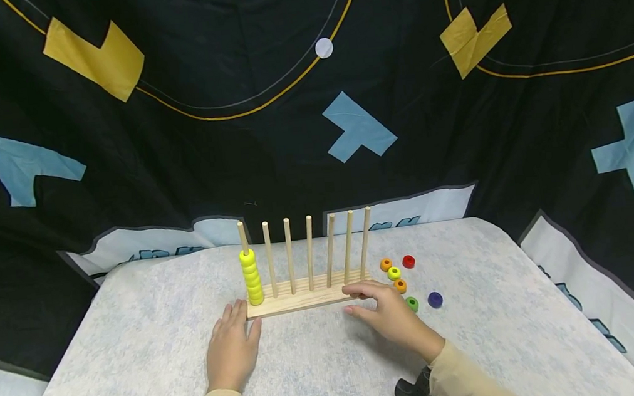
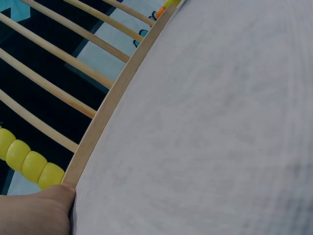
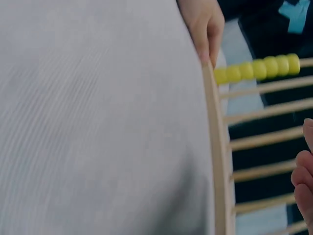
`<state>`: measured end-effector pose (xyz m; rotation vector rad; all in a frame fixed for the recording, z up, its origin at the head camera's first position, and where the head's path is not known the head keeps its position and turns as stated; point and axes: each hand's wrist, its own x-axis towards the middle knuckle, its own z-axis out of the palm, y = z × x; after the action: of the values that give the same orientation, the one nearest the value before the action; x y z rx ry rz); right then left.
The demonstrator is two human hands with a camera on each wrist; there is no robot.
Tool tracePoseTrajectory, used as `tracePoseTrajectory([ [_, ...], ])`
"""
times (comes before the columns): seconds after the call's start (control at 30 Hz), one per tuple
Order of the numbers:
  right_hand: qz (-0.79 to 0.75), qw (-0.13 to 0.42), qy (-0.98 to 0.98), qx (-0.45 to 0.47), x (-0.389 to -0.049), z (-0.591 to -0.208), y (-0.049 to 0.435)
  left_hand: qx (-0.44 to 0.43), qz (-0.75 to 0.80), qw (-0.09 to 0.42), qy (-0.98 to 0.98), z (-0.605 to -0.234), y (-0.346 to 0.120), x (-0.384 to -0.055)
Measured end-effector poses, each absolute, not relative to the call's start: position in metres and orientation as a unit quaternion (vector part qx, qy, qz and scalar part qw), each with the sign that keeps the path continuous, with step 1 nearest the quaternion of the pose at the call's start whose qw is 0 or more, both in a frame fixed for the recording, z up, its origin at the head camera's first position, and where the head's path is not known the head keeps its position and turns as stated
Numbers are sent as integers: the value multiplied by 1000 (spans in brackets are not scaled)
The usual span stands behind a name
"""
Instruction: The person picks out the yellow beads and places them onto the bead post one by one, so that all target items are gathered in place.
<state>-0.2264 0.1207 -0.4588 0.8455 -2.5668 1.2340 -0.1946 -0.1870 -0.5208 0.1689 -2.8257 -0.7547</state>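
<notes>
A wooden peg rack [image 1: 305, 298] stands on the table, with a row of several upright pegs. Stacked yellow beads [image 1: 252, 278] fill most of its leftmost peg; the other pegs are bare. My left hand [image 1: 231, 350] holds the rack's left front corner, its thumb against the front edge, as the right wrist view also shows. Over the rack's right front edge hovers my right hand [image 1: 388, 317], fingers bent forward and thumb apart, nothing between them. In the right wrist view, several of its fingertips [image 3: 304, 169] show at the right edge, in front of the pegs.
Right of the rack lie loose beads: a red one [image 1: 409, 261], a purple one [image 1: 435, 300], a green one [image 1: 412, 304] partly behind the right hand, a yellow one [image 1: 394, 273] and two orange ones [image 1: 386, 264]. A dark patterned cloth [image 1: 268, 158] hangs behind the table [image 1: 154, 338].
</notes>
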Motion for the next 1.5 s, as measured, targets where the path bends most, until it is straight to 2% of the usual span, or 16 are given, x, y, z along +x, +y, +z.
tracePoseTrajectory([
  [0.37,397,104,-887,209,-249,-473,164,54,-259,109,-958,-520,-187,-194],
  [0.67,394,75,-905,142,-265,-477,183,56,-257,105,-959,-519,-187,-194],
  [0.93,353,61,-931,65,-284,-483,186,57,-260,121,-956,-521,-187,-194],
  [1.5,312,49,-948,26,-304,-491,179,57,-259,128,-956,-523,-187,-195],
])
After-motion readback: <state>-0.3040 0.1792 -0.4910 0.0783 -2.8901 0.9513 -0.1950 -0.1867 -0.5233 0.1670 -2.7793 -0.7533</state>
